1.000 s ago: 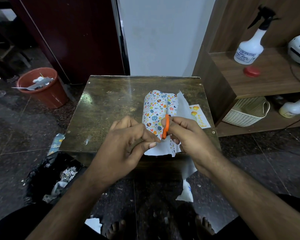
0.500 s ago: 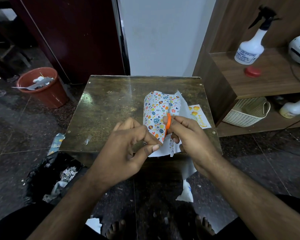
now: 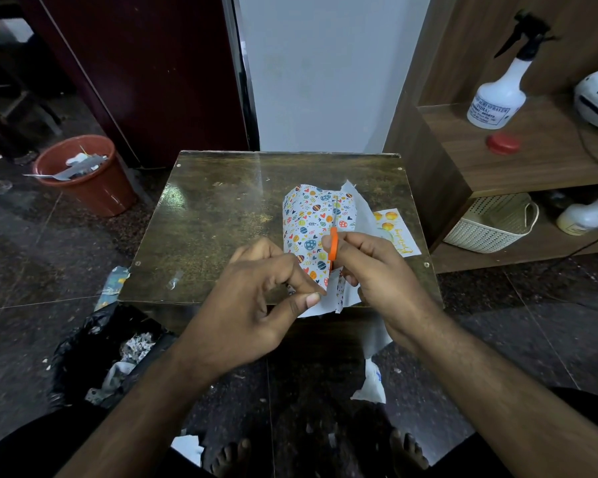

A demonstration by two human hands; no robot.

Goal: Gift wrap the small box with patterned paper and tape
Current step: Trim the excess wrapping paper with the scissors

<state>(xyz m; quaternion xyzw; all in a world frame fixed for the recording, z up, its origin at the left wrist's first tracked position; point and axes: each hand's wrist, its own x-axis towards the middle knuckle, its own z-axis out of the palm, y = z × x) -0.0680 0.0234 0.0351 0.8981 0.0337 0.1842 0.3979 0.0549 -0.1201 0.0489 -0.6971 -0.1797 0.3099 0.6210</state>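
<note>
The patterned wrapping paper [image 3: 311, 219], white with coloured eggs and hearts, curls up from the small dark table [image 3: 221, 219]. My right hand [image 3: 377, 270] grips orange-handled scissors [image 3: 332, 243] whose blade runs up along the paper. My left hand [image 3: 256, 298] pinches the paper's near edge between thumb and fingers. A white strip of the paper hangs over the table's front edge. The small box is not visible. A birthday card [image 3: 396, 232] with yellow flowers lies to the right of the paper.
A red bin [image 3: 90, 181] stands on the floor far left. A black rubbish bag [image 3: 101, 350] with scraps sits below the table's left corner. At right a wooden shelf [image 3: 532, 160] holds a spray bottle [image 3: 497, 98], a red cap and a woven basket [image 3: 491, 222].
The scissors have moved further up the paper, away from me. The paper has lifted and curled higher. My left hand keeps its pinch on the near edge.
</note>
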